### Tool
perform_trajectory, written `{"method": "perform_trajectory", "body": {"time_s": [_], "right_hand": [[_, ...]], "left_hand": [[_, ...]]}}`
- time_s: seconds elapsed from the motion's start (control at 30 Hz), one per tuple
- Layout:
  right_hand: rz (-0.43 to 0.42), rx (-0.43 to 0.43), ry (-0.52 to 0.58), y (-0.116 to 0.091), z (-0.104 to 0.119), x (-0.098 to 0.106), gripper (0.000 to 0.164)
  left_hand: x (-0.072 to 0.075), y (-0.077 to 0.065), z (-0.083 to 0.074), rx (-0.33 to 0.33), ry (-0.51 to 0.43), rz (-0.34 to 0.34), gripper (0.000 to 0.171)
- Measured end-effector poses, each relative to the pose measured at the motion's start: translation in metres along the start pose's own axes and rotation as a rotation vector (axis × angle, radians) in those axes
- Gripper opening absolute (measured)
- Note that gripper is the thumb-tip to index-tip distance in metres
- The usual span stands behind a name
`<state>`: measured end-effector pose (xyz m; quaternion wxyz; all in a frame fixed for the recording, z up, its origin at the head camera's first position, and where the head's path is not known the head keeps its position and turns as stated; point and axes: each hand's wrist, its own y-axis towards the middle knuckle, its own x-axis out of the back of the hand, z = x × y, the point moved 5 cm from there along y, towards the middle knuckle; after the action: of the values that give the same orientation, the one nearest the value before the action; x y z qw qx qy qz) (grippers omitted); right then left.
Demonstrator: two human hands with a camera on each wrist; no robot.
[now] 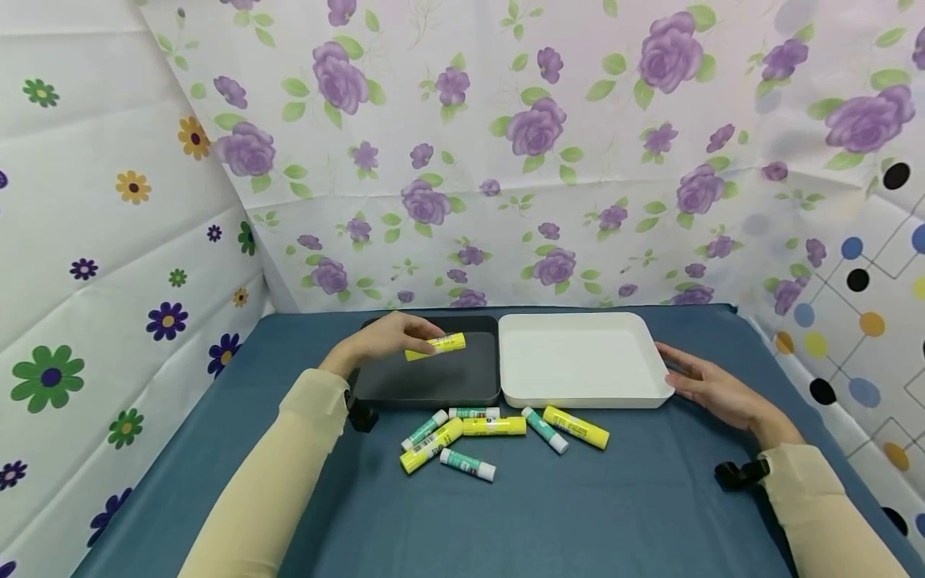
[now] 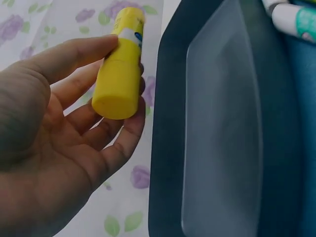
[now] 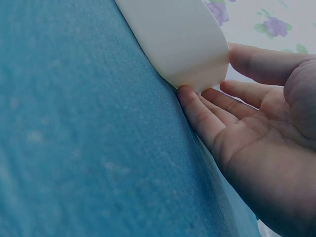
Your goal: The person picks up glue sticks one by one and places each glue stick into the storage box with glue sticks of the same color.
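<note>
- Nearest me, long cream sleeves [image 1: 275, 482] are covering my forearms above a dark blue cloth [image 1: 578, 514].
- Four slim green-and-white cylindrical tubes [image 1: 467, 465] and three thicker yellow cylindrical tubes [image 1: 495, 426] are lying on it in a loose cluster, their printing too small to read.
- My right hand [image 1: 711, 391], well apart from the other, is touching the right end of a white, shallow rectangular tray [image 1: 578, 361], fingers extended; only the right wrist view is showing fingertips at its lower edge.
- My left hand [image 1: 381, 339] is pinching a single yellow tube [image 1: 450, 343], appearing over a black, shallow rectangular tray [image 1: 462, 373] in the head view.
- The left wrist view alone is revealing its plain yellow end; its white band is bearing a dark blue mark, no words legible.
- Behind, a white sheet with purple roses [image 1: 491, 185] is hanging.
</note>
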<state>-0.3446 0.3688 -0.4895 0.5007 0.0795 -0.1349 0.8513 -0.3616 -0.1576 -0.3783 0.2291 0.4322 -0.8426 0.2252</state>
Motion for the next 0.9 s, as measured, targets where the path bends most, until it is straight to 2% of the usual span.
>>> {"method": "perform_trajectory", "body": {"time_s": [0.23,0.47,0.67,0.77,0.9], "right_hand": [[0.011,0.016,0.013,0.0,0.0,0.0,0.076],[-0.001,-0.009,-0.023,0.001,-0.007,0.005,0.074],[0.011,0.011,-0.042,0.002,-0.009,0.004,0.073],[0.015,0.022,-0.023,0.002,-0.009,0.004,0.073],[0.011,0.029,0.017,0.002,-0.008,0.004,0.073]], "left_hand": [[0.01,0.015,0.005,0.043,0.064,0.071,0.041],[0.014,0.034,0.013,0.116,0.071,0.127,0.04],[0.016,0.046,0.02,0.213,0.13,0.154,0.039],[0.017,0.05,0.021,0.247,0.138,0.17,0.04],[0.015,0.055,0.024,0.258,0.134,0.193,0.041]]}}
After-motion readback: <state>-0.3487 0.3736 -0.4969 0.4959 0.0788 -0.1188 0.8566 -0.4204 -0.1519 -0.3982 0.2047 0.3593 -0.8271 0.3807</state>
